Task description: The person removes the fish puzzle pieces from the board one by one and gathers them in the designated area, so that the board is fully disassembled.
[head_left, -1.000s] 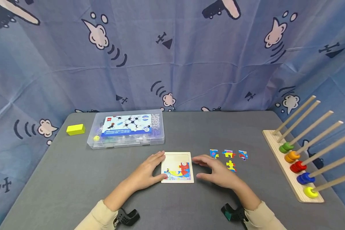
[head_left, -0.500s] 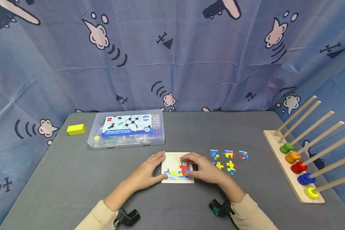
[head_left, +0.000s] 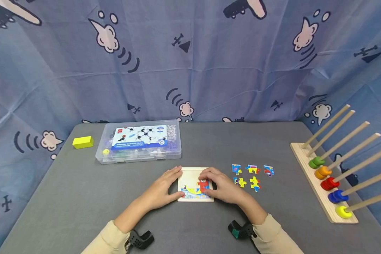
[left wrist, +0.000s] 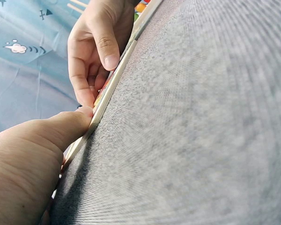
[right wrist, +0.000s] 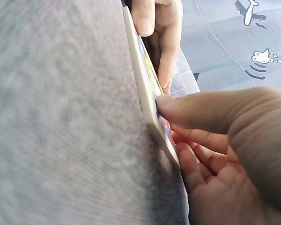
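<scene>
A square wooden puzzle board (head_left: 188,174) lies flat before me, its lower part filled with colourful jigsaw pieces and its upper part bare wood. My left hand (head_left: 160,190) holds the board's left side, thumb near the lower corner and fingers at the upper one. Over the right side reaches my right hand (head_left: 226,187), fingers bent and thumb tip on the picture, around a red puzzle piece (head_left: 203,184). The right wrist view has this thumb (right wrist: 192,108) touching the board's face; some fingertips are hidden there. Several loose puzzle pieces (head_left: 255,183) lie right of the board.
A clear plastic box (head_left: 174,151) with a molecular model kit label stands behind the board to the left. Beside it sits a yellow block (head_left: 83,142). A wooden peg rack (head_left: 304,164) with coloured rings stands at the right table edge. A patterned curtain (head_left: 209,70) hangs behind.
My right hand has moved left from beside the board onto its right part, at the red piece, uncovering a loose piece. My left hand has stayed in place.
</scene>
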`<state>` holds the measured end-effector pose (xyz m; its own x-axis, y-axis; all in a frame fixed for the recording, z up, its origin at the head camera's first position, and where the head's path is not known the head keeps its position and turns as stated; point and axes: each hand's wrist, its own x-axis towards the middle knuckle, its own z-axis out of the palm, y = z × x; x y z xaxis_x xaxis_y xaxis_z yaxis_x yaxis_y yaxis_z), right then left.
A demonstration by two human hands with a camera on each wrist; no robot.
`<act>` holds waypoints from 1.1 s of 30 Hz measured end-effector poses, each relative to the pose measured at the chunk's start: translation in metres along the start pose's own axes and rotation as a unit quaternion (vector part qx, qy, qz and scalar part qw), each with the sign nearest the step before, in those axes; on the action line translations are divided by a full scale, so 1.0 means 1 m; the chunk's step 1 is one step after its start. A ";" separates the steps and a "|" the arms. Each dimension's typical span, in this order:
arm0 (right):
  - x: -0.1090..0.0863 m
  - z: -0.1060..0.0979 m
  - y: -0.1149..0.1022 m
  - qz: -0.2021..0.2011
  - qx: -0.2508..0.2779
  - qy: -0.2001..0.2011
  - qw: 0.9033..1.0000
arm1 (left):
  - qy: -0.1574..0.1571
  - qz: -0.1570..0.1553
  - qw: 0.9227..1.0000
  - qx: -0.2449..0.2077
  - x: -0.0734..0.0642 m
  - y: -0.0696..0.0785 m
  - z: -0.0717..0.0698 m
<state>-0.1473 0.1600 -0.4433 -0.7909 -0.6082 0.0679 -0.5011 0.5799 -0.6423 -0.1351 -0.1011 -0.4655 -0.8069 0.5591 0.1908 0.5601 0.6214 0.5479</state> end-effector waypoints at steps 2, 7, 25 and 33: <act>0.000 0.000 0.000 0.000 0.003 0.002 1.000 | 0.002 -0.001 1.000 0.001 0.000 0.000 0.000; 0.000 0.000 0.000 0.007 0.016 0.003 1.000 | 0.008 0.001 1.000 0.005 -0.001 -0.002 0.001; -0.001 0.001 0.003 -0.009 0.040 0.015 0.999 | 0.006 0.002 1.000 0.008 0.001 -0.004 0.002; -0.003 0.001 0.005 -0.010 0.047 0.019 0.999 | -0.004 -0.001 1.000 0.006 0.001 -0.004 0.003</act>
<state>-0.1472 0.1637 -0.4475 -0.7946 -0.5974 0.1082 -0.4829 0.5140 -0.7089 -0.1377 -0.1017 -0.4698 -0.8068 0.5621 0.1820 0.5602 0.6300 0.5378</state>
